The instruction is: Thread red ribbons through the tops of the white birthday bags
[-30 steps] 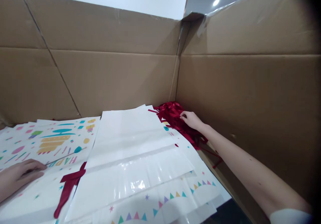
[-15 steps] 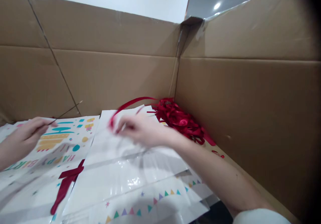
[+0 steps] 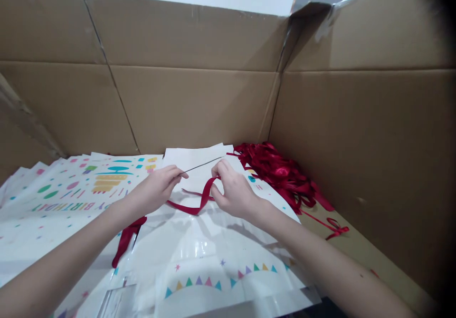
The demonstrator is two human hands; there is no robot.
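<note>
My left hand (image 3: 160,187) is closed in a pinch on a thin dark rod (image 3: 204,164), which points up and to the right. Between the fingers of my right hand (image 3: 235,189) is a red ribbon (image 3: 204,198); it loops down and to the left, its lower end passing near my left hand. Both hands are close together above white plastic-looking sheets (image 3: 199,254) printed with coloured bunting. A dark red folded ribbon piece (image 3: 124,246) lies below my left wrist, partly covered by the arm.
A heap of red ribbons (image 3: 274,168) fills the corner at the right. One small red bow (image 3: 337,230) lies on the brown surface beside it. Birthday-printed white sheets (image 3: 71,232) overlap at the left. Tall cardboard walls (image 3: 199,104) stand behind and at the right.
My left hand has moved right with the rod, toward the middle. My right hand, with the ribbon, has also shifted right in the view and turned more upright. The camera view has swung left.
</note>
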